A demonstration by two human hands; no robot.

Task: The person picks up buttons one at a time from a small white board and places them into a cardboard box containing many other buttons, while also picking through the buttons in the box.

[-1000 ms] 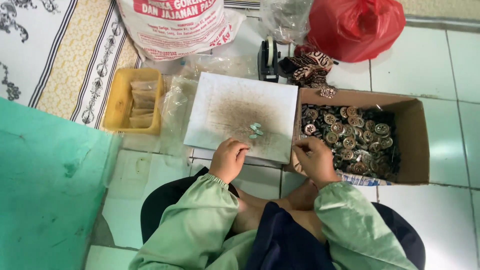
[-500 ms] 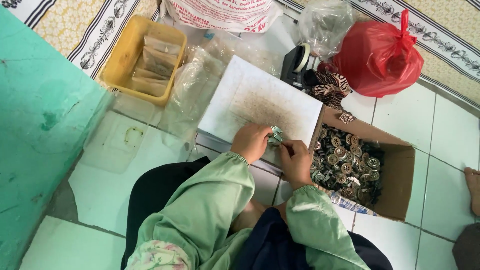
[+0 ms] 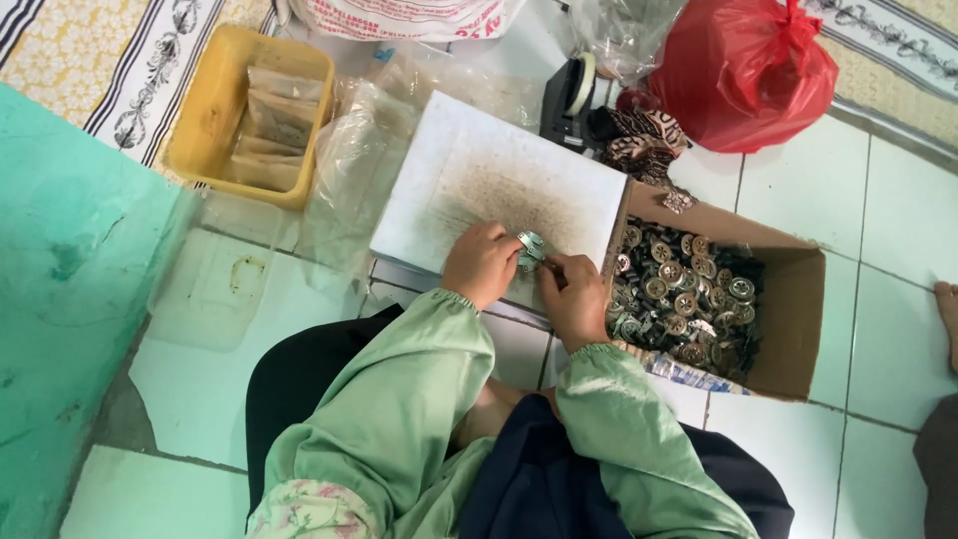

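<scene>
Floor (image 3: 898, 200): white tiles, bearing everything listed below.

Green surface (image 3: 70, 299): painted, filling the left edge of the scene.

Red bag (image 3: 743, 70): knotted plastic, lying far right, well apart from the hands.

Cardboard box (image 3: 793, 319): lying open on the right, its near-left corner just beside the right hand. It is holding a heap of small round metal pieces (image 3: 684, 299).

White board (image 3: 499, 190): lying flat in the middle, its far edge toward the tape dispenser, a brownish smudge at its centre; it is serving as the work surface.

Yellow tray (image 3: 205, 120): sitting far left, holding flat brown packets (image 3: 269, 125).

Clear plastic bags (image 3: 349, 170): lying slack between tray and board.

Tape dispenser (image 3: 569, 95): black, standing beyond the board.

Left hand (image 3: 479, 265): hovering over the board's near edge, fingers curled and pinching one side of the small metal piece.

Right hand (image 3: 574, 299): meeting the left, fingers closed and gripping the other side of the same piece.

Small metal piece (image 3: 531, 248): silvery, being held between both hands just above the board's near right part.

Handling note, as a judgement: keeping the piece low over the board is likely catching any drop; gripping by the rim with fingertips is probably leaving its face open to view.
</scene>
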